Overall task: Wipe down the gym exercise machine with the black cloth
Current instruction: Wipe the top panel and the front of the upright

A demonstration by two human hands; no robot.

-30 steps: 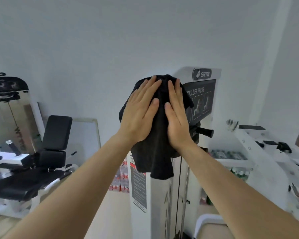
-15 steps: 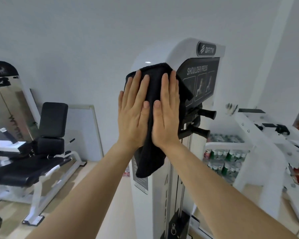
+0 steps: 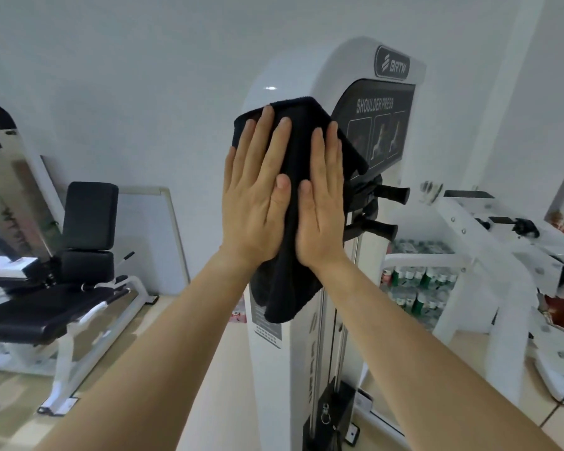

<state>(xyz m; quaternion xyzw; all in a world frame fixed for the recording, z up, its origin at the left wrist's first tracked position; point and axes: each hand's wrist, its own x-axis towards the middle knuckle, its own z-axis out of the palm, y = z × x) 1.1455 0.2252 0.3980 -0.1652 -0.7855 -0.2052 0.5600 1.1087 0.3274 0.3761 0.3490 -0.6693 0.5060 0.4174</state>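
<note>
black cloth (image 3: 287, 288) hangs against the side of the gym exercise machine (image 3: 306, 73), high on its white tower. its long axis runs up and down. the top edge is spread across the rounded housing just below the crown, and the loose lower end points at the floor and hangs free in folds. the right edge of the cloth laps over the corner toward the dark "shoulder press" placard (image 3: 376, 125).

on my feed both arms reach up and forward. my left hand (image 3: 258, 193) lies flat on the cloth with its fingers straight and pointing up, the palm pressing the fabric to the tower. my right hand (image 3: 323, 203) lies just beside it in the same flat, uncurled pose. a narrow strip of cloth shows between the two thumbs. neither hand is clenched or pinching; both only press.

the machine stands upright, tall and narrow, with the placard face turned to the right of my view. two black handles (image 3: 391, 193) stick out to the right below the placard. a cable and the dark weight stack (image 3: 331, 408) run down the open side near the floor.

to the left stands a bench (image 3: 90, 213) with black pads on a white frame. to the right, behind a white machine arm (image 3: 489, 229), a shelf of bottles (image 3: 417, 281) sits against the wall.
</note>
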